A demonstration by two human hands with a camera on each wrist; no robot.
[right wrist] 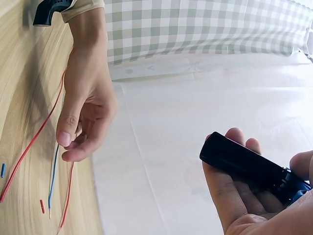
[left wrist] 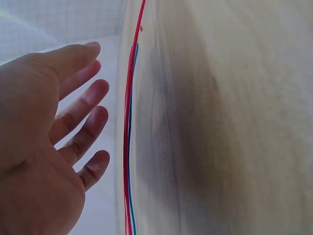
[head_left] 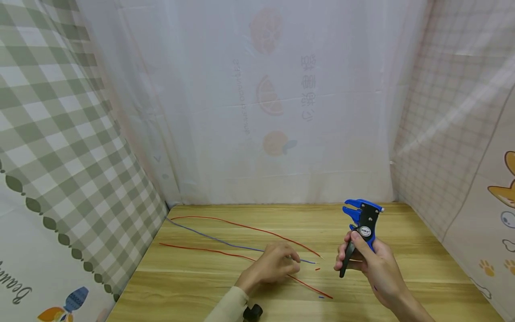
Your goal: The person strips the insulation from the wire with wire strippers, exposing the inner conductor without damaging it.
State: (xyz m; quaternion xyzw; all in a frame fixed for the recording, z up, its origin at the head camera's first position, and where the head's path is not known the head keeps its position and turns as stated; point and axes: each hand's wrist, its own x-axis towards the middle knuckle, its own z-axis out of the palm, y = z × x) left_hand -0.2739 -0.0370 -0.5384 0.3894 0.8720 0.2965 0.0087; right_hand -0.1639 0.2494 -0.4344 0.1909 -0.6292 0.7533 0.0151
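My right hand (head_left: 380, 264) grips a blue-and-black wire stripper (head_left: 368, 219), its head pointing up and its black handle (right wrist: 239, 159) showing in the right wrist view. Loosely bent, the fingers of my left hand (head_left: 273, 264) hover over the wires and hold nothing in the left wrist view. A blue wire (head_left: 209, 235) passes behind that hand and ends in a bared tip. Beyond it lies one red wire (head_left: 257, 229), also with a bared tip. Another red wire (head_left: 310, 286) runs under the left hand toward the near side.
A short red piece of insulation (head_left: 317, 269) and a short blue one (head_left: 321, 297) lie near the wire ends on the wooden table (head_left: 422, 277). A white curtain (head_left: 201, 134) hangs behind, with a checked cloth (head_left: 60, 112) at the left.
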